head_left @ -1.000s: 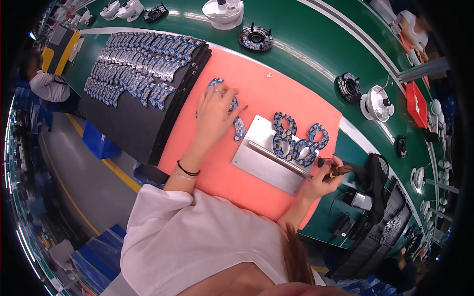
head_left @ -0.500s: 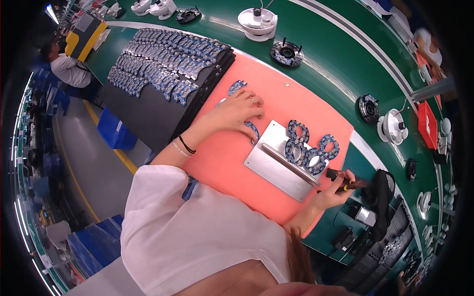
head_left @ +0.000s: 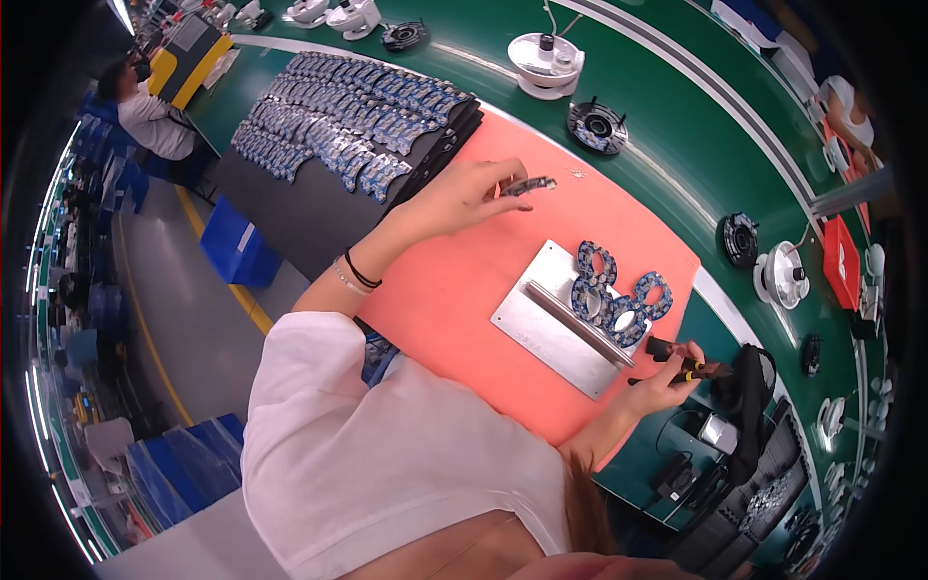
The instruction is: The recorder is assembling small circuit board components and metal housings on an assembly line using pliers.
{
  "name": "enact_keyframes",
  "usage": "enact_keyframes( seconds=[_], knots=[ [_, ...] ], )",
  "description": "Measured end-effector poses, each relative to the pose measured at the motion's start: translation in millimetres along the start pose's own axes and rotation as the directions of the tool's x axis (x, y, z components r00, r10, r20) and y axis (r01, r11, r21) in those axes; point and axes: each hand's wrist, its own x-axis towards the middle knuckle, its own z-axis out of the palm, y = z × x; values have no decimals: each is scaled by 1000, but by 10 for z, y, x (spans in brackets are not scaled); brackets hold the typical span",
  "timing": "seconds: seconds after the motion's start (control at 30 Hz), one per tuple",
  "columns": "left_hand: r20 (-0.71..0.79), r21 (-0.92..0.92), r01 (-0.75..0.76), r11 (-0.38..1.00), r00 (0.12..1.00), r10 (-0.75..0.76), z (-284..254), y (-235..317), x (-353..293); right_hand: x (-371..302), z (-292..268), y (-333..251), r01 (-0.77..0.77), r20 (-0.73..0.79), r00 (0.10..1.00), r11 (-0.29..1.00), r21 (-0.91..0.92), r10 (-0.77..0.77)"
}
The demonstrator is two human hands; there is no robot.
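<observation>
My left hand (head_left: 472, 196) is raised above the pink mat (head_left: 449, 280), thumb and fingers pinching a circuit board (head_left: 530, 186) seen almost edge-on; whether it is one piece or more I cannot tell. In my right hand (head_left: 669, 383), at the mat's right edge, are dark pliers (head_left: 715, 371) with yellow bands, their handles spread apart. Between the hands lies a silver metal plate fixture (head_left: 536, 350) with a raised bar. Joined ring-shaped blue circuit boards (head_left: 596, 259) rest on its far side, some overhanging onto the mat.
Rows of curved blue boards (head_left: 338, 116) cover a black tray stack (head_left: 314, 208) at left. Beyond the mat, a green conveyor (head_left: 667, 145) carries white housings (head_left: 546, 66) and round black parts (head_left: 596, 126). A black cloth-like item (head_left: 751, 396) lies right of my right hand. Other people sit farther off.
My left hand has lifted from the mat, with a circuit board now in its fingers. The curved boards that lay by it are gone from the mat. My right hand still holds the pliers.
</observation>
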Motion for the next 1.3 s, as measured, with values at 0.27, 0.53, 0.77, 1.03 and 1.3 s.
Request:
enact_keyframes(
  seconds=[0.27, 0.53, 0.77, 1.03, 1.3],
  knots=[
    [-460, -438, 76, 896, 837, -295, -571, 27, -788, 1, 62, -12, -11, 27, 1000, 986, 164, 6],
    [-794, -328, 524, 786, 298, -530, -1090, -266, -1745, 3, 35, 61, -71, 56, 997, 980, 184, 62],
    [-857, -77, 822, 564, 235, -459, -1184, -835, -2049, -24, 48, 51, -75, 92, 994, 984, 162, 60],
    [-797, 90, 829, 551, 392, -460, -1228, -1253, -1933, -19, 58, 15, -50, 55, 997, 999, 17, 49],
    [-712, -19, 815, 579, 396, -580, -1251, -1111, -1885, -24, 102, 37, -26, 81, 996, 1000, -2, 26]
  ],
)
